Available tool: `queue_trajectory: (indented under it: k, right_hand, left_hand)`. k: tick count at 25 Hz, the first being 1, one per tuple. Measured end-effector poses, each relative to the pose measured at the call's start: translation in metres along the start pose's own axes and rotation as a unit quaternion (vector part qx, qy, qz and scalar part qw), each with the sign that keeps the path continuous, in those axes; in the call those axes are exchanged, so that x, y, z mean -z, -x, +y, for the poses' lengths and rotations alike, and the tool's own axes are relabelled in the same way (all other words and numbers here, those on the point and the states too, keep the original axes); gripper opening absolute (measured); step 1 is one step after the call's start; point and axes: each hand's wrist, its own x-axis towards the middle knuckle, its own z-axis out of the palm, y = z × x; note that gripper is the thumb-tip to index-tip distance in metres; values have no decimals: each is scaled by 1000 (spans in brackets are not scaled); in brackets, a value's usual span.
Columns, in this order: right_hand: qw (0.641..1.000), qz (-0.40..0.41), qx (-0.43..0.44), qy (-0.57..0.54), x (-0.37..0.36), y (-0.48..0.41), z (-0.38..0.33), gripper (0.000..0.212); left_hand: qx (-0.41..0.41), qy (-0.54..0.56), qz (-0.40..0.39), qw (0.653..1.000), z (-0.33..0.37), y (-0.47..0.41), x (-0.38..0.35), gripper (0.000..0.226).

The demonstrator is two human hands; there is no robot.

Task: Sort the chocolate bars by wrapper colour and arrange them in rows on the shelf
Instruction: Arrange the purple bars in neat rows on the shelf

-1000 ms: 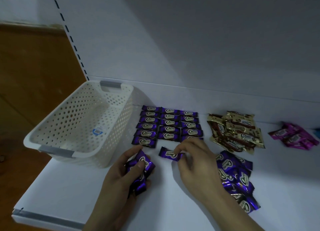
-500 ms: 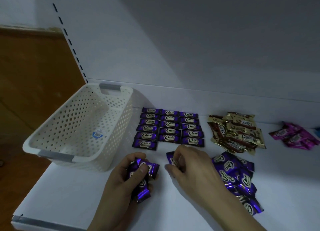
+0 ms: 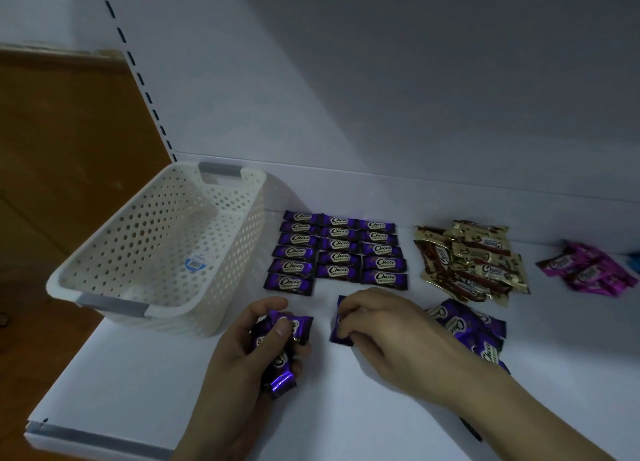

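Note:
Purple chocolate bars (image 3: pixel 337 249) lie in three neat columns on the white shelf (image 3: pixel 138 384), near its back. My left hand (image 3: pixel 242 360) grips a small bunch of purple bars (image 3: pixel 282 349) in front of the left column. My right hand (image 3: pixel 384 325) pinches a single purple bar (image 3: pixel 338 322) on the shelf, just in front of the middle column. A loose heap of purple bars (image 3: pixel 467 329) lies to the right, partly hidden by my right wrist. A gold and brown pile (image 3: pixel 474 263) and a pink pile (image 3: pixel 585 270) lie further right.
A white perforated basket (image 3: pixel 156 249) with grey handles stands at the shelf's left end, close to the purple columns. The shelf's back panel rises behind everything. A wooden floor shows beyond the left edge.
My right hand has drawn the single purple bar back toward me, away from the columns, and turned it. My left hand has shifted its bunch slightly.

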Motion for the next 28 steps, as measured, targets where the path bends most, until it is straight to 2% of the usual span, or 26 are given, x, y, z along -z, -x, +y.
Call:
queue_trajectory:
  k: [7, 13, 21, 23, 24, 25, 26, 28]
  right_hand:
    - [981, 138, -121, 59, -32, -4, -42, 51]
    - [967, 123, -206, 79, -45, -9, -55, 62]
    - [968, 84, -221, 87, -44, -13, -57, 64]
    - [969, 109, -202, 91, -46, -11, -55, 63]
    - [970, 146, -181, 70, -47, -10, -53, 61]
    - [968, 188, -168, 2, -44, -8, -52, 55]
    - [953, 224, -172, -112, -38, -6, -53, 47]
    - [887, 213, -180, -368, -22, -4, -53, 29]
  left_hand:
    - [-8, 7, 0, 1000, 0, 0, -2, 38]
    - [-7, 15, 6, 1000, 1, 0, -2, 33]
    - [5, 33, 21, 999, -3, -2, 0, 24]
    - [-4, 23, 26, 999, -5, -2, -1, 21]
    - [-18, 15, 34, 999, -6, -2, -2, 19]
    - [-40, -4, 42, 998, -8, -1, -3, 17]
    - [-68, -45, 47, 996, -9, 0, -4, 14]
    - [-122, -157, 45, 979, -12, 2, -7, 14]
